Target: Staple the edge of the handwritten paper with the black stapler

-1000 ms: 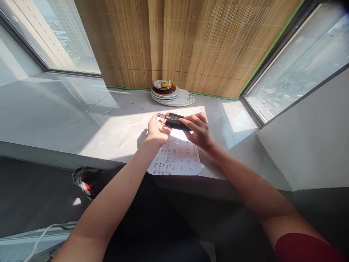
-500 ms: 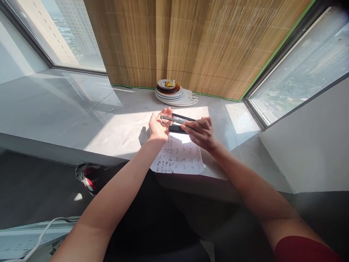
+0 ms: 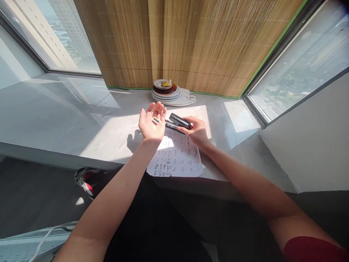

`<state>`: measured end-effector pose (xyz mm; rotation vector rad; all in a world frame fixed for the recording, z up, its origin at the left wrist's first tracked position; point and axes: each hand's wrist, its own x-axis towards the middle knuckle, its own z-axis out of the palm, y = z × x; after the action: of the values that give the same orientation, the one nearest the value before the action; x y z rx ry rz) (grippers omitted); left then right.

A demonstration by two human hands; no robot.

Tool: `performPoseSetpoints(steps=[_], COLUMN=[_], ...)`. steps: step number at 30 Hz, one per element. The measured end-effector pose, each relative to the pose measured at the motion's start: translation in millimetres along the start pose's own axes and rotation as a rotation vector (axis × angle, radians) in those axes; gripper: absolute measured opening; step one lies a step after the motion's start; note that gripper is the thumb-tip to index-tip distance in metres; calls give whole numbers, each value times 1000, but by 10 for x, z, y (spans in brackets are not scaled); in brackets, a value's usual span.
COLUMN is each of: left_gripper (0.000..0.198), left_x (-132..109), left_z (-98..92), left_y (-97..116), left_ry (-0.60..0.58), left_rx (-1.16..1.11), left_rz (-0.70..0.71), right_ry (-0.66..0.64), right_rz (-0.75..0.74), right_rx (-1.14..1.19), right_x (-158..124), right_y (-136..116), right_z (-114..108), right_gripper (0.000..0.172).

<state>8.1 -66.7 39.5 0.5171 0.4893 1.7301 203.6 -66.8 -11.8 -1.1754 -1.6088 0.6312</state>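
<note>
My left hand (image 3: 152,123) is held palm up above the sill, fingers apart and slightly curled. Across its palm lies a short silvery strip (image 3: 155,120), which looks like a row of staples. Just to the right, my right hand (image 3: 196,130) grips a black stapler (image 3: 180,120) between thumb and fingers. The stapler's top arm points left and stands a little apart from its lower part. Part of the stapler is hidden by my right fingers. Beneath both hands a sheet of paper (image 3: 180,156) with handwritten columns lies at the sill's front edge.
Behind my hands stands a stack of plates (image 3: 166,95), with a small yellow packet (image 3: 166,83) on top. A bamboo blind (image 3: 185,43) hangs at the back of the grey sill (image 3: 106,127). Windows flank it on both sides. A shoe (image 3: 87,182) shows at lower left.
The stapler was spread wide with its metal rail toward my left palm; now it is folded closer together. My left hand has moved slightly left, with the silvery strip on its palm.
</note>
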Motion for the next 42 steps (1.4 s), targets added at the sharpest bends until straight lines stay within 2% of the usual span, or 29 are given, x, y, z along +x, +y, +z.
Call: performPoseSetpoints(steps=[4, 7, 9, 11, 15, 18, 20, 23, 25, 27, 29, 31, 34, 37, 39, 42], left_gripper=[44, 44, 43, 43, 44, 46, 46, 45, 44, 37, 24, 14, 8, 23, 34, 45], left_x=[-68, -111, -137, -171, -281, -376, -433, -506, -513, -431, -213, 134, 733, 1152, 1264, 1244], left_z=[78, 112, 124, 138, 185, 237, 274, 317, 324, 295, 212, 58, -292, -656, -819, -914], left_y=[-2, 6, 11, 8, -54, -152, -224, -303, -308, -263, -173, -63, 82, 149, 151, 142], left_ry=[-15, -46, -66, -91, -176, -251, -299, -344, -385, -411, -368, -255, -152, -87, -83, -82], left_rx=[40, 78, 100, 116, 154, 207, 246, 328, 415, 566, 793, 1058, 1407, 1497, 1515, 1537], left_rz=[-69, -130, -166, -216, -317, -336, -315, -250, -150, 68, 350, 520, 486, 364, 309, 272], right_ry=[-92, -18, 112, 169, 9, -33, 1, 67, 93, 125, 163, 183, 171, 207, 240, 281], right_rz=[-47, -129, -251, -402, -673, -715, -715, -722, -704, -658, -568, -415, -84, 128, 190, 208], right_rx=[-125, -187, -208, -219, -172, -143, -123, -91, -92, -116, -188, -307, -461, -524, -538, -538], right_x=[38, 53, 34, -5, -84, -108, -117, -133, -120, -57, 66, 225, 430, 506, 506, 497], right_y=[39, -1, -84, -179, -269, -251, -247, -284, -307, -278, -159, 50, 446, 766, 878, 921], right_z=[30, 1, -25, -32, 35, 83, 86, 62, 28, -43, -180, -390, -760, -1023, -1091, -1081], right_gripper=[26, 25, 25, 22, 21, 12, 9, 13, 13, 11, 11, 11, 13, 15, 15, 17])
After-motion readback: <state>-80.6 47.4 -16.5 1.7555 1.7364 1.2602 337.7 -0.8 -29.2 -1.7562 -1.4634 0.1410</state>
